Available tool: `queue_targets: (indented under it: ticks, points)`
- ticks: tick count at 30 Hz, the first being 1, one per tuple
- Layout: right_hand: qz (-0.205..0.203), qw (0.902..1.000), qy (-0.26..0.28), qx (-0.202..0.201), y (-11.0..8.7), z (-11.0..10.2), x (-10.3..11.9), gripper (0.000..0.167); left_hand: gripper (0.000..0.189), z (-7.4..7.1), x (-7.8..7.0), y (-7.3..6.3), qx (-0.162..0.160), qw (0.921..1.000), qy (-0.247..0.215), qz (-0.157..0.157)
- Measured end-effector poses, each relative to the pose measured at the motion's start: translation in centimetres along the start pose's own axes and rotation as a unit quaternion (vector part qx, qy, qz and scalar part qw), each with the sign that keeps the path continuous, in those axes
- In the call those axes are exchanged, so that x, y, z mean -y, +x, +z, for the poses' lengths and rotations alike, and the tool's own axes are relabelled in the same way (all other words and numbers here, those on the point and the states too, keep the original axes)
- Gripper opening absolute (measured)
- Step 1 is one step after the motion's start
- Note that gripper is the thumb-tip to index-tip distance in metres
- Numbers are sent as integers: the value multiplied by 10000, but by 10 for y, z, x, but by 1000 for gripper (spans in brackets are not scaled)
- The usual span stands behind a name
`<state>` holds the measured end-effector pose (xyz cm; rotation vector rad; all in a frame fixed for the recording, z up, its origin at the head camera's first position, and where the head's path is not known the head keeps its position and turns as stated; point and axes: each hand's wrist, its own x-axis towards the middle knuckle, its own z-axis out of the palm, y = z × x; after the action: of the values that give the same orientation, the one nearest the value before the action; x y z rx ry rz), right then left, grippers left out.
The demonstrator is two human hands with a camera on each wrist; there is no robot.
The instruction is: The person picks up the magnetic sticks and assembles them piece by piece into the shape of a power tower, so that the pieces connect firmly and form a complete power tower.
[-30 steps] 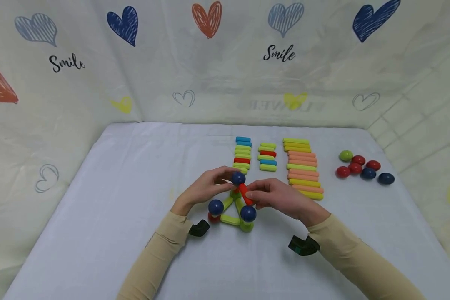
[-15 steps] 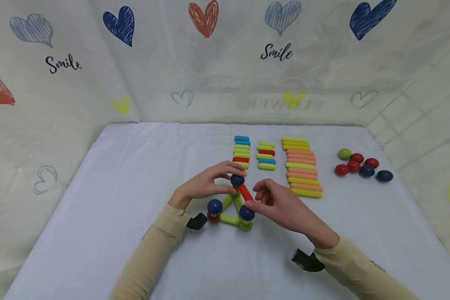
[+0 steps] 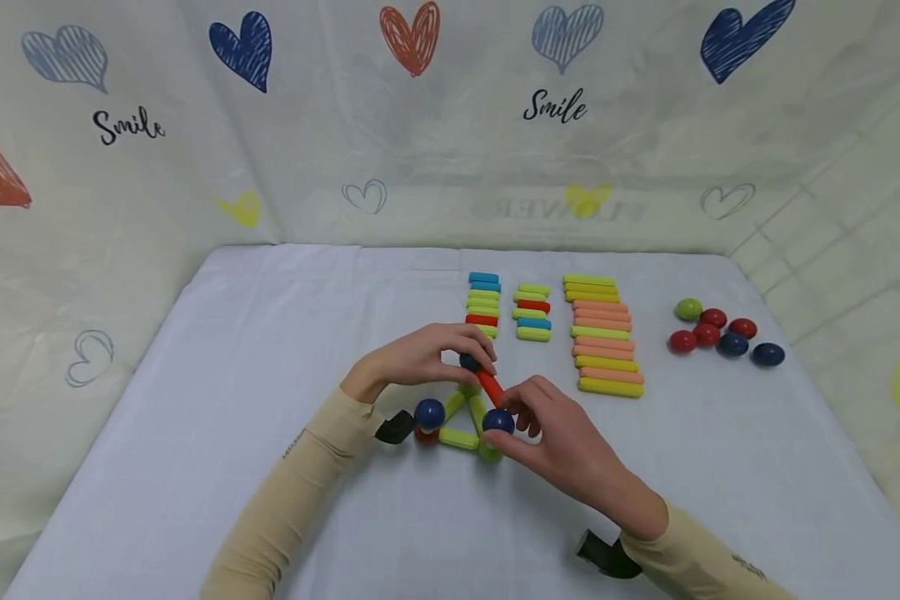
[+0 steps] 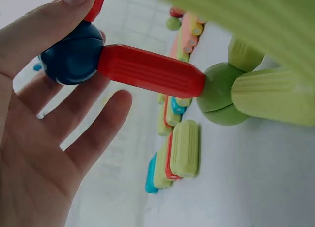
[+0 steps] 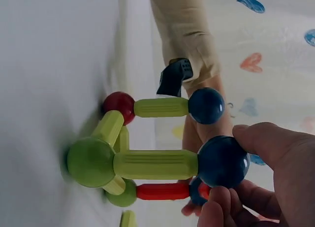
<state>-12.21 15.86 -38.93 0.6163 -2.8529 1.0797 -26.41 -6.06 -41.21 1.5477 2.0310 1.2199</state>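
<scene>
A frame of balls and rods stands on the white cloth, with green rods forming a triangle at its base. My left hand holds the rear blue ball, which tops an upright red rod. With thumb and fingers, my right hand pinches the front-right blue ball on its green upright. Another red rod slants between these two balls along the top. The left blue ball sits untouched above a red ball. Fingers partly cover the rear ball from above.
Behind the hands lie two columns of short rods in green, blue and red. Longer yellow, orange and green rods are lined up to their right. Several loose balls rest at the far right. A printed curtain hangs behind the table.
My right hand has left the top red rod and moved down to the front-right blue ball, which it now pinches. My left hand stays at the rear ball, its fingers lower over it.
</scene>
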Motion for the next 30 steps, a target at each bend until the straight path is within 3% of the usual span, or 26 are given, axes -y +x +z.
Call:
queue_targets:
  ticks: [10, 13, 16, 18, 21, 25, 28, 30]
  points:
    - [263, 9993, 249, -123, -3, -5, -13, 37, 23, -4, 6, -3, 113, 9993, -309, -163]
    - [268, 9990, 344, 9, -3, -6, -16, 39, 31, -1, 7, -5, 64, 9986, -390, -363]
    - [519, 9958, 610, 442, -2, -6, -21, 49, 47, 4, 12, -9, 85, 9933, -840, -795]
    - [834, 9897, 785, 861, -1, -4, -28, 54, 54, 8, 18, -13, 94, 9857, -1203, -1173]
    - [1168, 9788, 789, 1486, 1, 5, -39, 51, 50, 13, 28, -18, 49, 9769, -1470, -1553]
    - [739, 9800, 407, 1801, 3, 27, -50, 37, 31, 18, 37, -22, -94, 9765, -1324, -1695]
    - [374, 9847, 133, 1696, 5, 38, -51, 34, 23, 19, 41, -25, -205, 9779, -1215, -1691]
    - [341, 9865, -9, 1603, 8, 39, -50, 32, 22, 18, 41, -28, -320, 9778, -1131, -1733]
